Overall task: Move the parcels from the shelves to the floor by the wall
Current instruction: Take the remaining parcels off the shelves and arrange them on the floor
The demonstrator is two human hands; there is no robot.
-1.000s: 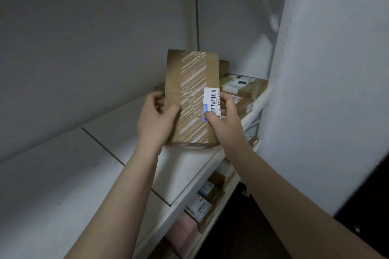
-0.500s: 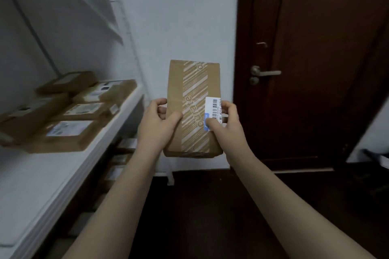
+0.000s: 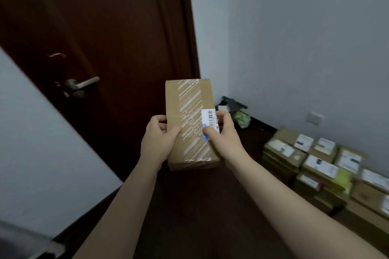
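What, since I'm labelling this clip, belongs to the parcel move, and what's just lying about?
Job: parcel, gripped by left hand and right hand; parcel pile.
Lying about: door; door handle; green item; wall socket.

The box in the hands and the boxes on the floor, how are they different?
The held box is up in the air, gripped by the left hand and right hand; the floor boxes lie stacked by the wall. The held box has striped white tape down its face; the floor boxes show white labels on top. All are brown cardboard.
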